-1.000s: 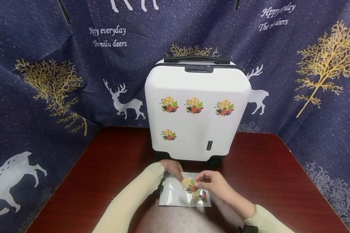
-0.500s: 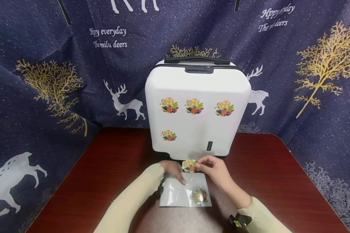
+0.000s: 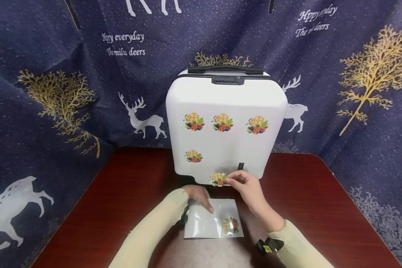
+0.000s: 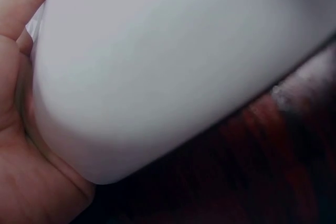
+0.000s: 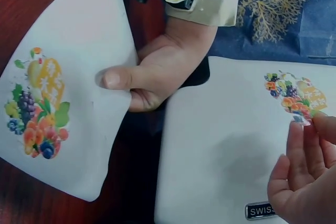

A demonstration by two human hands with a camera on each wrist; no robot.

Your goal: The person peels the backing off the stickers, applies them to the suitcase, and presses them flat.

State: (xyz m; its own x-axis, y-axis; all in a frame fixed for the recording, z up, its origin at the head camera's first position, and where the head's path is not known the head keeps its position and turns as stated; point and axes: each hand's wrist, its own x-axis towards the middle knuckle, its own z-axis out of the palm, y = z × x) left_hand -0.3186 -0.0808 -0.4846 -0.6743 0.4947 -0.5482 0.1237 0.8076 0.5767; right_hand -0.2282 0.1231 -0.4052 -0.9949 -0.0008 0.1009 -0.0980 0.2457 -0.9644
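Note:
My right hand (image 3: 251, 190) pinches a fruit-print sticker (image 3: 217, 179) by its right edge, in front of the lower face of a white suitcase (image 3: 227, 149). In the right wrist view the held sticker (image 5: 295, 95) overlaps the suitcase, with the fingertips at its corner. My left hand (image 3: 198, 196) grips a glossy white sticker sheet (image 3: 204, 223), thumb on top and the other fingers underneath. One fruit sticker (image 5: 42, 103) is on that sheet. Up close in the left wrist view, the sheet (image 4: 157, 66) lies against the left palm (image 4: 37, 182).
Several matching fruit stickers (image 3: 222, 123) are on the suitcase, three across the top and one (image 3: 194, 156) lower left. A small black brand plate (image 5: 261, 211) sits low on its right. The dark red table (image 3: 130, 186) meets a navy printed cloth (image 3: 134, 74) behind.
My right hand has peeled the sticker off the sheet and carried it up and away to the suitcase's lower face. The left hand stays on the sheet.

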